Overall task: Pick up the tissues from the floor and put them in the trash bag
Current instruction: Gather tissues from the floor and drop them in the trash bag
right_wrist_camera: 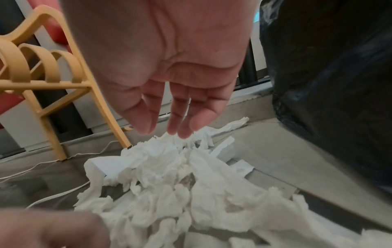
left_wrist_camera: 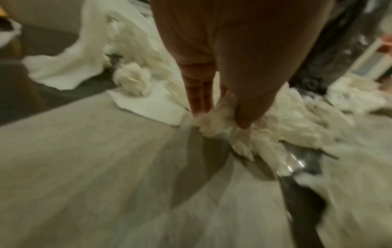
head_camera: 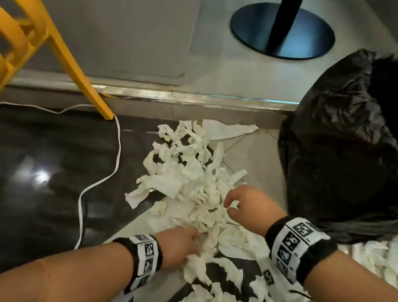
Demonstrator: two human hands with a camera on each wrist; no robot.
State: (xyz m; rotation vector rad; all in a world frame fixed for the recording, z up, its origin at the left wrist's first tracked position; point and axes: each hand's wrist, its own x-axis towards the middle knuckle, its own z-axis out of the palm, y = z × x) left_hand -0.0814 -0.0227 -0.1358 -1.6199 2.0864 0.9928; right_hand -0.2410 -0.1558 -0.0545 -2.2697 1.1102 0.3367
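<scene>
left hand (left_wrist_camera: 212, 75) pinches tissues (head_camera: 189, 180), blurred | right hand (right_wrist_camera: 165, 67) spread, empty | trash bag (head_camera: 360, 146) cut off

Yellow slatted chair (head_camera: 18, 33) at upper left; white cable (head_camera: 112, 164) trailing past its leg; black round pedestal base (head_camera: 282, 31) beyond metal threshold strip (head_camera: 187, 97).

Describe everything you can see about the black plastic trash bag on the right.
The black plastic trash bag is thin, glossy and heavily crinkled. It stands slumped on the floor, right of the pile of torn white tissues, its mouth gaping open toward the upper right; the inside looks dark, contents not visible. More tissues lie against its base. The right hand hovers just left of it without touching, and in the right wrist view the bag fills the right side as a dark wrinkled wall.
</scene>
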